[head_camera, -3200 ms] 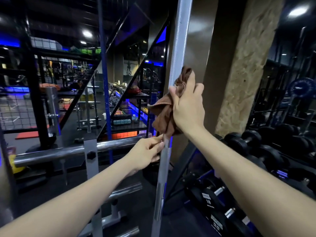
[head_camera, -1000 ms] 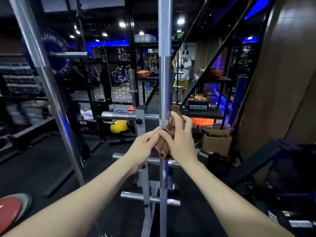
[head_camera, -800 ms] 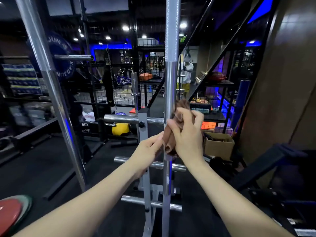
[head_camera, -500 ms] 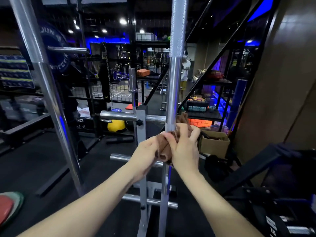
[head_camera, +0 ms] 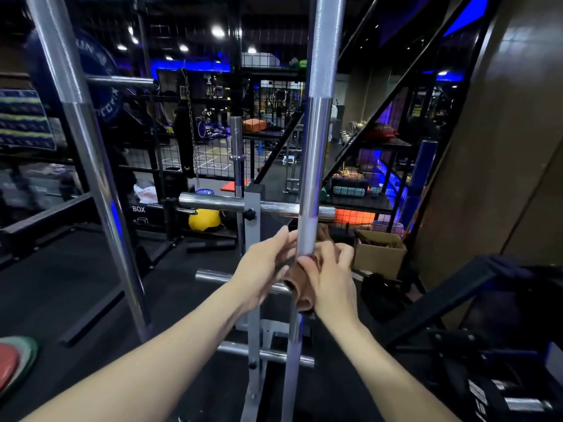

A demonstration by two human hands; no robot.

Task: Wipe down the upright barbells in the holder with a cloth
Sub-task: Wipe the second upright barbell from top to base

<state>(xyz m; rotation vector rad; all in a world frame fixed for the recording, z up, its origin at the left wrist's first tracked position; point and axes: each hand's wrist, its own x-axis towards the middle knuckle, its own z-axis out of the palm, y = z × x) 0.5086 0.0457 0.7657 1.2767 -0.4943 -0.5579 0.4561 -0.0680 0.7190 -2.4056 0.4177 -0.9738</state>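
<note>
A chrome barbell (head_camera: 315, 147) stands upright in front of me, running from the top of the view down to the floor. My right hand (head_camera: 332, 278) grips a brown cloth (head_camera: 300, 284) wrapped round the bar at mid height. Just left of the bar, my left hand (head_camera: 263, 269) has its fingers extended, the fingertips touching the bar and the cloth's edge. A second upright barbell (head_camera: 82, 141) leans at the left. Where the bars' lower ends sit is hidden.
A grey plate rack (head_camera: 253, 269) with chrome horizontal pegs stands just behind the bar. A cardboard box (head_camera: 379, 249) lies on the floor at right, beside a dark bench frame (head_camera: 457, 293). Coloured plates (head_camera: 12, 363) lie at the lower left. A brown wall (head_camera: 502, 147) closes the right side.
The cloth and my right hand have slid slightly down the bar. My left hand has loosened from the cloth and its fingers have straightened beside the bar.
</note>
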